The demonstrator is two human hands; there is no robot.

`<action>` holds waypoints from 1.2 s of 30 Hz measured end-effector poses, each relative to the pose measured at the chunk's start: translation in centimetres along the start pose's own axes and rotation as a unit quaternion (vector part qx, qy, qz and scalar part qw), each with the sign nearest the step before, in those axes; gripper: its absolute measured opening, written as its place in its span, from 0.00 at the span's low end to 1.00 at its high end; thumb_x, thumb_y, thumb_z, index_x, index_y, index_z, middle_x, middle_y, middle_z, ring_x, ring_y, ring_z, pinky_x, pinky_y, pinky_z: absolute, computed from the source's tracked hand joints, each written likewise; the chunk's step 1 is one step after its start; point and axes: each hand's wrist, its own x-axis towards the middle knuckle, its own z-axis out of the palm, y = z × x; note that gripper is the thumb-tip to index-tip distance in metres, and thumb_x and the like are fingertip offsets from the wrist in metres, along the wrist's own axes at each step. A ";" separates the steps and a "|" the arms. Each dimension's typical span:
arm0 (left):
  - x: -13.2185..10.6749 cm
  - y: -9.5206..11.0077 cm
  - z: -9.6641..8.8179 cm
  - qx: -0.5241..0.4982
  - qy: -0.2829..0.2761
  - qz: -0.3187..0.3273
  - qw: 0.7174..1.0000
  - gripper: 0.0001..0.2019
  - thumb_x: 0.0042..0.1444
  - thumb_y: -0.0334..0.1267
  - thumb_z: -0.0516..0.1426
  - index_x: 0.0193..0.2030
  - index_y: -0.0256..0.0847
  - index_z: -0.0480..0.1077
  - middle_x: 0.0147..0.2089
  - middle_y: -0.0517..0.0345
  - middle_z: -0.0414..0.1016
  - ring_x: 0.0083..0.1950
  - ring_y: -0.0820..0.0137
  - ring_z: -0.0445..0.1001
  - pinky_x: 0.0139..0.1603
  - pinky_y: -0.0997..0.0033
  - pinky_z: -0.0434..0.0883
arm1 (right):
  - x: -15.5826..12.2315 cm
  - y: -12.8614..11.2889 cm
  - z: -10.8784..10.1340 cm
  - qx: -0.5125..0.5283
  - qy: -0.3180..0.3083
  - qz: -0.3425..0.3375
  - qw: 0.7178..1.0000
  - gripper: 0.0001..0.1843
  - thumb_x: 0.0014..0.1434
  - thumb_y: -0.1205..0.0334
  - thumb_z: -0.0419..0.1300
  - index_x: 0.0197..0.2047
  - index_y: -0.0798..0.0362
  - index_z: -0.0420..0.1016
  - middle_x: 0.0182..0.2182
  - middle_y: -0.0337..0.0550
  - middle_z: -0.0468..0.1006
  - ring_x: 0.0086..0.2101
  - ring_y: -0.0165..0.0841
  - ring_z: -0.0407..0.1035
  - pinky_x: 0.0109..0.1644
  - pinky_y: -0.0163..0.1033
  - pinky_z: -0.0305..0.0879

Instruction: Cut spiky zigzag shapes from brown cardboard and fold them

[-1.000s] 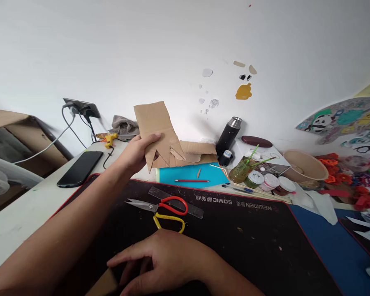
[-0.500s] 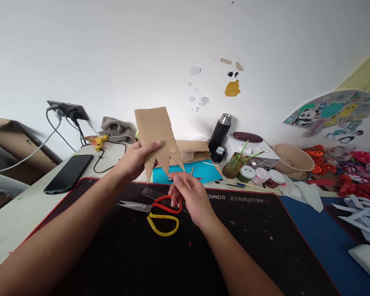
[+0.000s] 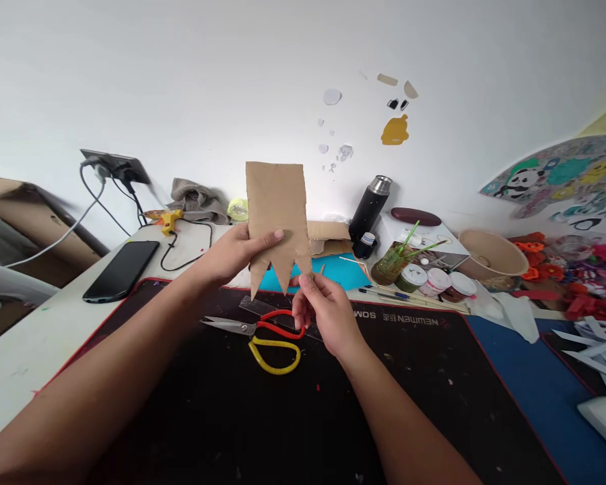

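Observation:
A brown cardboard piece (image 3: 277,199) is held upright above the mat, its lower edge cut into jagged points. My left hand (image 3: 242,252) grips it at the left side, thumb across the front and the other fingers hidden behind. At the lower right, my right hand (image 3: 326,306) pinches the tip of the rightmost point between thumb and forefinger. Below, a pair of scissors (image 3: 262,330) with one red and one yellow handle lies on the black mat (image 3: 242,424), blades pointing left. A clear ruler (image 3: 252,306) lies partly under the scissors.
Left of the mat are a black phone (image 3: 121,269) and a yellow glue gun (image 3: 170,221) with its cord. Behind stand a black thermos (image 3: 368,209), a jar of brushes (image 3: 388,268) and several paint pots (image 3: 437,281). Paper strips (image 3: 598,350) lie at far right.
The cardboard has turned more upright. My right hand has closed on its rightmost point, where before it was just below the tip. The whole view has shifted slightly.

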 end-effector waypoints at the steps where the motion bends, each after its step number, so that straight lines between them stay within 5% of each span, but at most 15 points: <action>1: 0.0 0.1 -0.1 0.000 0.000 0.000 1.000 0.26 0.53 0.60 0.73 0.47 0.38 0.85 0.47 0.45 0.89 0.48 0.51 0.87 0.48 0.58 0.85 | 0.0 -0.1 0.0 0.004 -0.003 -0.001 1.000 0.29 0.64 0.31 0.65 0.41 0.52 0.78 0.22 0.36 0.78 0.17 0.29 0.71 0.21 0.33 0.58; 11: 0.6 -0.6 -0.5 -0.026 0.008 0.008 1.000 0.23 0.53 0.56 0.74 0.43 0.37 0.84 0.46 0.44 0.88 0.46 0.55 0.86 0.45 0.63 0.85 | 0.1 -0.4 -0.1 -0.029 0.030 -0.002 0.999 0.30 0.65 0.30 0.64 0.36 0.53 0.78 0.15 0.33 0.70 0.15 0.28 0.67 0.21 0.33 0.56; 19: 1.3 -0.4 -1.7 -0.101 0.126 0.039 0.986 0.20 0.54 0.48 0.72 0.47 0.35 0.81 0.43 0.46 0.86 0.39 0.60 0.85 0.39 0.67 0.85 | 0.4 -0.3 -0.4 0.000 0.060 -0.017 0.998 0.28 0.64 0.33 0.66 0.34 0.52 0.78 0.17 0.34 0.71 0.16 0.29 0.68 0.20 0.33 0.56; 28: 0.8 -0.8 -0.3 -0.073 0.063 0.007 0.995 0.21 0.54 0.50 0.73 0.46 0.36 0.82 0.45 0.44 0.87 0.43 0.57 0.86 0.44 0.64 0.85 | 0.2 -0.4 -0.1 0.007 0.034 -0.011 0.999 0.31 0.64 0.29 0.64 0.43 0.52 0.79 0.24 0.37 0.77 0.18 0.30 0.71 0.21 0.34 0.58; 36: 0.8 -1.2 -0.2 -0.036 0.022 -0.002 0.999 0.23 0.55 0.56 0.73 0.44 0.38 0.83 0.47 0.43 0.88 0.48 0.54 0.86 0.47 0.64 0.84 | 0.3 -0.2 -0.3 -0.062 0.026 -0.007 0.998 0.26 0.66 0.35 0.64 0.37 0.52 0.77 0.19 0.34 0.74 0.17 0.28 0.68 0.21 0.33 0.58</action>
